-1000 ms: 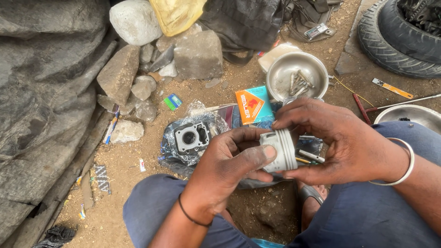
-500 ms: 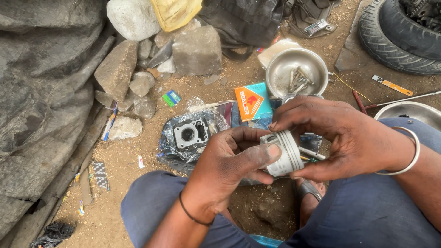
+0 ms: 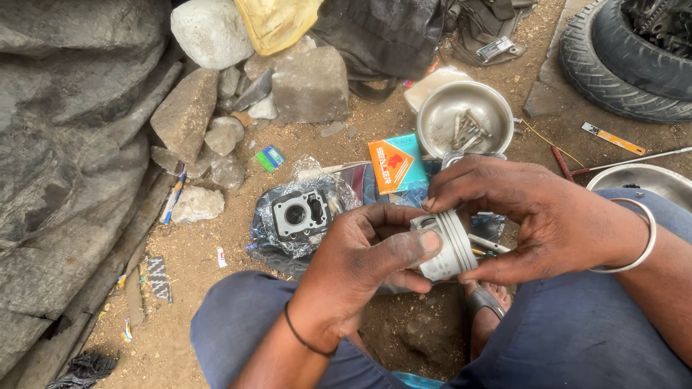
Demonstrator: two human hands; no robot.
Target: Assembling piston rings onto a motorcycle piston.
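A silver engine piston (image 3: 448, 245) with ring grooves is held between both hands above my lap. My left hand (image 3: 360, 268) grips it from the left, thumb laid across its skirt. My right hand (image 3: 537, 216) wraps it from the right and above, fingertips resting on the ringed crown end; a metal bangle circles that wrist. On the ground just beyond lies a grey cylinder block (image 3: 299, 213) on a clear plastic bag.
A steel bowl (image 3: 438, 115) with bolts sits behind the hands, beside an orange and teal carton (image 3: 395, 164). Another steel bowl (image 3: 638, 180) is at the right. Rocks (image 3: 310, 83), a tyre (image 3: 620, 65), a screwdriver (image 3: 613, 138) and a dark tarpaulin (image 3: 65, 144) ring the sandy ground.
The hands and piston have stayed in nearly the same place; the right fingers have shifted slightly over the piston's ringed end. The camera view has drifted a little.
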